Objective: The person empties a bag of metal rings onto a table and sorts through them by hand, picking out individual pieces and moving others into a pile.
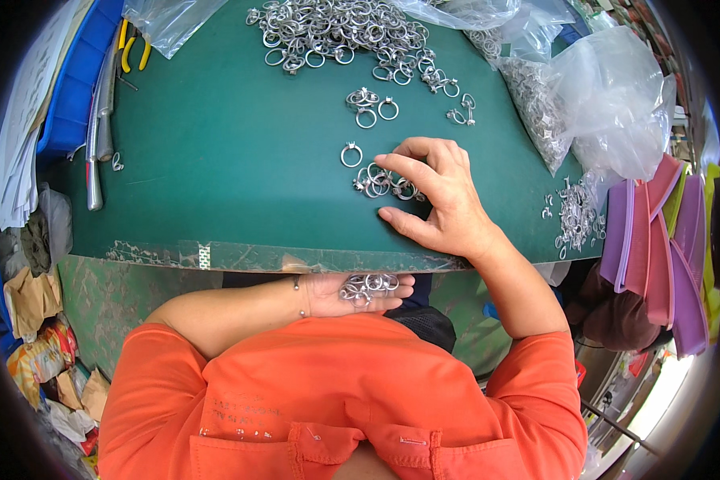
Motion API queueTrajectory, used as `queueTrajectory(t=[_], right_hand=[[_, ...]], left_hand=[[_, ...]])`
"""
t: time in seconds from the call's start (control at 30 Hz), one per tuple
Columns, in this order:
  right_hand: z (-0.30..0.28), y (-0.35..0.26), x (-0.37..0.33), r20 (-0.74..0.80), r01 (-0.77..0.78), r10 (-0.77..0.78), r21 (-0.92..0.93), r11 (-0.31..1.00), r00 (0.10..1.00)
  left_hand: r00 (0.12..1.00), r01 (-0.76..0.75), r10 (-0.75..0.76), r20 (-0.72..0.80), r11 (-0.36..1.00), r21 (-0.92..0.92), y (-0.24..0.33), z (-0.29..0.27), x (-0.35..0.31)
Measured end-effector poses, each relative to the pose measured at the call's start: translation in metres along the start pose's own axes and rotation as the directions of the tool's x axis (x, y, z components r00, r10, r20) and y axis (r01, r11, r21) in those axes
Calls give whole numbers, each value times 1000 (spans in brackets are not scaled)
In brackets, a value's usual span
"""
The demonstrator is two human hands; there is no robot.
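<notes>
Silver-coloured rings (pixel 368 290) lay loose on the upturned palm of the left hand (pixel 328 294), which was held just off the near edge of the green tabletop (pixel 216 152); its fingers were extended, pinching nothing. The right hand (pixel 448 196) was over the tabletop, thumb and index finger spread apart at a small cluster of rings (pixel 376 182). Whether a fingertip touched the cluster could not be determined. A single ring (pixel 351 146) with a raised setting stood apart, just beyond that cluster. Farther off lay a small ring group (pixel 365 99) and, at the far side, a large ring heap (pixel 336 36). Yellow-handled pliers (pixel 145 54) were noted at left; at right, a clear plastic bag (pixel 536 104) contained small metal pieces.
</notes>
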State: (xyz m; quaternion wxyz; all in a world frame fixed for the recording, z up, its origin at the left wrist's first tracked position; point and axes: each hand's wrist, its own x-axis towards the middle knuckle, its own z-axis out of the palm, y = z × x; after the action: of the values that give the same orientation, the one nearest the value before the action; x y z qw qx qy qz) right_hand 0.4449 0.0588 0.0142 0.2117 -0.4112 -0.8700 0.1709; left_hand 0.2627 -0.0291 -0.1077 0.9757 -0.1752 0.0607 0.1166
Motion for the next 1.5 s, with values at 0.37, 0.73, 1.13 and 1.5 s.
queueTrajectory(t=[0.37, 0.73, 1.13, 1.5], right_hand=[[15, -10, 7, -85, -67, 65, -21, 998, 994], [23, -18, -7, 22, 242, -256, 254, 936, 966], [43, -70, -57, -383, 599, -559, -20, 801, 735], [-42, 80, 157, -694, -7, 399, 494, 869, 600]], left_hand=[[999, -3, 5, -35, 999, 47, -1, 2, -1], [993, -30, 26, -119, 999, -32, -3, 20, -5], [926, -125, 186, -328, 972, 200, -36, 125, -27], [508, -772, 846, 161, 363, 522, 154, 287, 86]])
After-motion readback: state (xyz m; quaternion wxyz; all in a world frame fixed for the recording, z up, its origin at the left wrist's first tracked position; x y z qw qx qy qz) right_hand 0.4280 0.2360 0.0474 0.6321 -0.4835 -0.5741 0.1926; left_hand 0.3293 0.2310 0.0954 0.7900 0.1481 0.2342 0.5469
